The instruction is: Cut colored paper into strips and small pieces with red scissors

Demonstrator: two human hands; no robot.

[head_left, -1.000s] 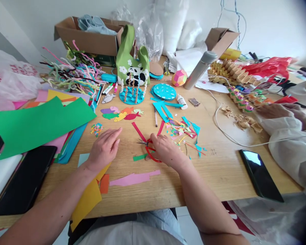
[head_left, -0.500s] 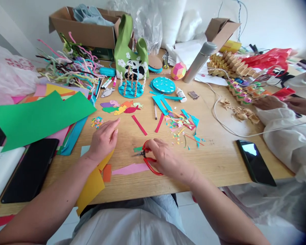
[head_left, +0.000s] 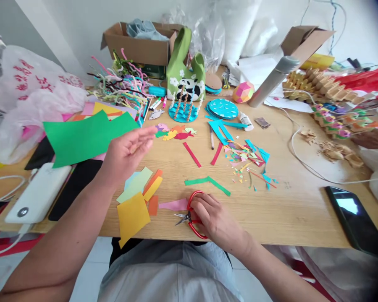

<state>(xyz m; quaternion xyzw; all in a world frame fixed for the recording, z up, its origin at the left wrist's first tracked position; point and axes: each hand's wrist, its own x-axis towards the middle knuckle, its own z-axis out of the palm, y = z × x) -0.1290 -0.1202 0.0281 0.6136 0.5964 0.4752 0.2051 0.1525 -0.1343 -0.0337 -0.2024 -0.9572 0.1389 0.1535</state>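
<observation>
My right hand (head_left: pixel 212 216) is wrapped around the handles of red-handled scissors (head_left: pixel 195 196), low over the table's near edge. Their blades point left and are slightly apart, beside a pink paper strip (head_left: pixel 174 204). My left hand (head_left: pixel 126 153) is raised over the table with its fingers stretched out and nothing in them. Below it lie a yellow paper piece (head_left: pixel 132 216), a pale green piece (head_left: pixel 135 184) and small orange pieces (head_left: pixel 153 205). A bent green strip (head_left: pixel 208 180) and two red strips (head_left: pixel 192 154) lie farther away. Paper fish (head_left: pixel 183 135) sit beyond them.
A large green sheet (head_left: pixel 78 140) tops a paper stack at left, near a white power bank (head_left: pixel 39 193). Paper scraps (head_left: pixel 245 155), a phone (head_left: pixel 354 218) and a white cable (head_left: pixel 292 142) lie to the right. A grey flask (head_left: pixel 272 82) stands behind. Another person's hand (head_left: pixel 373 138) rests at far right.
The view has swung left. My left hand has lifted away from the yellow paper, uncovering small pieces beneath. My right hand has drawn the scissors nearer, leaving the green strip in full sight.
</observation>
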